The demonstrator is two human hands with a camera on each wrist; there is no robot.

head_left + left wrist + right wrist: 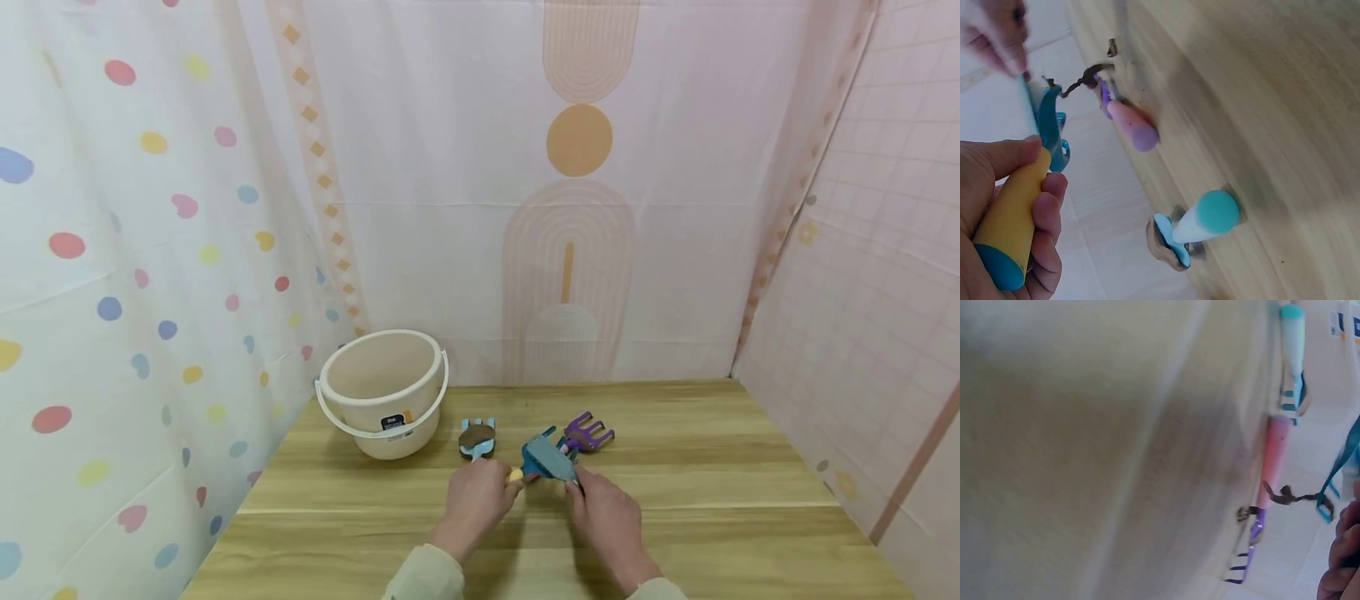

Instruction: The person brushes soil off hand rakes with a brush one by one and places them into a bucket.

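My left hand (480,496) grips the yellow handle of a small blue garden hand rake (1013,219), fingers curled round it. The rake's teal head points away, toward my right hand (609,517). That hand pinches a flat grey-blue pad (551,458), which lies over the rake's head. From the tines trails a dark brown strand (1079,84). Beyond, on the table, lies a purple rake (588,432) with a pink handle (1132,127). A light blue rake (480,448) rests left of it, a brown patch on its head.
A cream bucket (386,400) with a white handle stands at the back left of the wooden table (712,492). Dark crumbs (1112,47) lie near the purple rake. Patterned curtains (420,208) enclose the back and sides.
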